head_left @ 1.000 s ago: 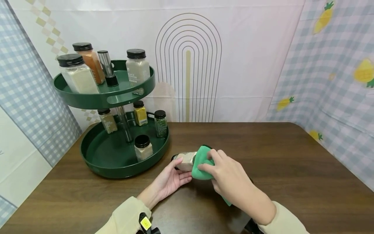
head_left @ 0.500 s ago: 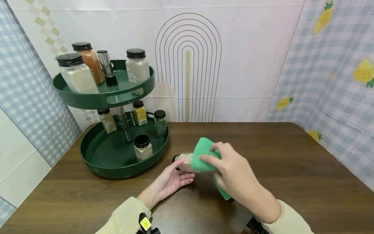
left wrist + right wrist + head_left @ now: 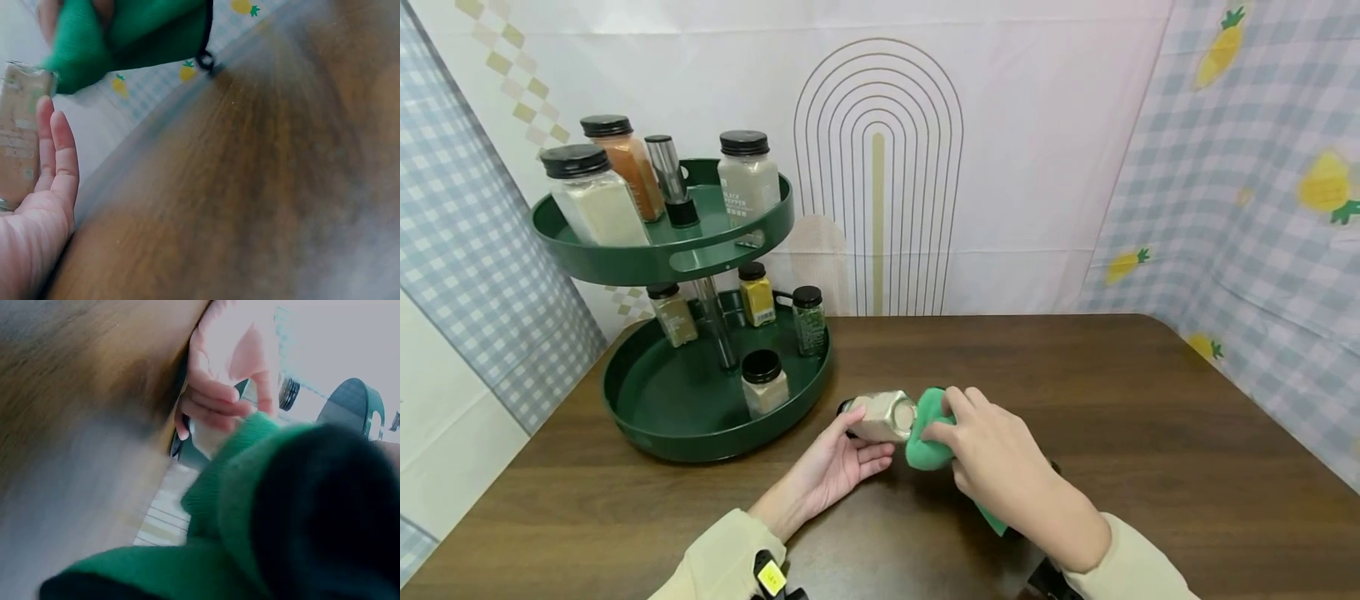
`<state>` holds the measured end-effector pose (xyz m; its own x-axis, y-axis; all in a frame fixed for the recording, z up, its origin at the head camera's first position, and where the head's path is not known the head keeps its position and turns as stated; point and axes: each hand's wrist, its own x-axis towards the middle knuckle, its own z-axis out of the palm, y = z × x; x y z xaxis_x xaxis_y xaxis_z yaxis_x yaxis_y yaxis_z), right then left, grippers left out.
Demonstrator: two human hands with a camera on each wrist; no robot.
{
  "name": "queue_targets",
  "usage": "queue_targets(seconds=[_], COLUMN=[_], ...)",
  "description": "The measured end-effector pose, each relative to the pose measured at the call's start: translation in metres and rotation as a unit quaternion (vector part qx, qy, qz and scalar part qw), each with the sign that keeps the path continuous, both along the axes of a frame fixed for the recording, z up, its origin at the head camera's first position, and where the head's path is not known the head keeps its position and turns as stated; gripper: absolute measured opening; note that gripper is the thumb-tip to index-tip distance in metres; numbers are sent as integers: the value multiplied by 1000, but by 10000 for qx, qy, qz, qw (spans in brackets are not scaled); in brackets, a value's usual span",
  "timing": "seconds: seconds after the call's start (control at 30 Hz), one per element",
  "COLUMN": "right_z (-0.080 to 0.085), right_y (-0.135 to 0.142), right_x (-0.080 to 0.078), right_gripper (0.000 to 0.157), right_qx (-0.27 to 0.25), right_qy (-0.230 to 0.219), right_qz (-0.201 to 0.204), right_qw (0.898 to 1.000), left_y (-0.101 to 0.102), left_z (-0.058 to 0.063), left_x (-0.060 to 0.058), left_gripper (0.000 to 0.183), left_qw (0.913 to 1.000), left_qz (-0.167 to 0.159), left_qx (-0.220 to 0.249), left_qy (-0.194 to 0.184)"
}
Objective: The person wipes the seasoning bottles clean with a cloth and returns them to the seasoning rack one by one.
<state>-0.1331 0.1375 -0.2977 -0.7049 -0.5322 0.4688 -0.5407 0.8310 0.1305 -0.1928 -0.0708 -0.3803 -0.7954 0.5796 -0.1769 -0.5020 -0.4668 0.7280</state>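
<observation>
In the head view my left hand (image 3: 842, 462) holds a clear spice jar (image 3: 880, 417) of pale powder on its side, thumb on top and fingers beneath. The jar's black lid points left and its base faces right. My right hand (image 3: 992, 446) grips a bunched green cloth (image 3: 928, 433) right at the jar's base. A loose end of the cloth hangs below that hand. In the left wrist view the dark-edged cloth (image 3: 131, 37) spreads above the jar (image 3: 25, 134), beside my left fingers (image 3: 64, 150). The cloth (image 3: 231, 487) hides most of the jar in the right wrist view.
A two-tier green turntable rack (image 3: 700, 450) stands at the left of the brown wooden table (image 3: 1075, 375). Its upper tier bears several black-lidded jars and a steel grinder (image 3: 670, 179). Several small spice jars, among them a white one (image 3: 765, 387), stand on the lower tier.
The cloth rose over the jar's right part, then came down and right, uncovering the jar's base. My left hand and the jar stay nearly in place.
</observation>
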Motion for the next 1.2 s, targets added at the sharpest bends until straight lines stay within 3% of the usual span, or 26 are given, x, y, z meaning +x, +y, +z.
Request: queue_targets(seconds=[0.1,0.2,0.3,0.37,0.53,0.7,0.87,1.07,1.2], right_z=[3,7,9,7,-3,-7,-7,-4,4], right_y=[3,5,4,1,-7,-9,-10,-8,-1], right_x=[1,2,3,4,4,3,4,7,6], right_gripper=[38,40,43,44,45,44,39,34,37], right_qx=[-75,-664,-1270,-1367,-1225,-1169,-644,-204,-475], right_qy=[-246,-205,-38,57,139,212,83,-300,-120], right_qz=[-423,-624,-440,-205,195,232,233,-77,-510], right_qw=[9988,9956,9909,9904,9922,9927,9976,9993,9975], left_y=[-1,-3,-4,-4,-4,-4,-5,-5,-3], left_z=[-1,-2,-3,-2,-1,-1,-1,0,0], left_x=[1,1,1,1,1,0,-1,-2,-1], left_gripper=[35,33,35,35,30,29,31,27,31], left_qw=[9996,9978,9951,9946,9962,9964,9961,9946,9936], left_qz=[-13,-41,-59,-42,237,393,500,665,637], left_qx=[287,660,984,1034,827,731,694,797,908], left_qy=[26,74,84,101,134,194,216,88,226])
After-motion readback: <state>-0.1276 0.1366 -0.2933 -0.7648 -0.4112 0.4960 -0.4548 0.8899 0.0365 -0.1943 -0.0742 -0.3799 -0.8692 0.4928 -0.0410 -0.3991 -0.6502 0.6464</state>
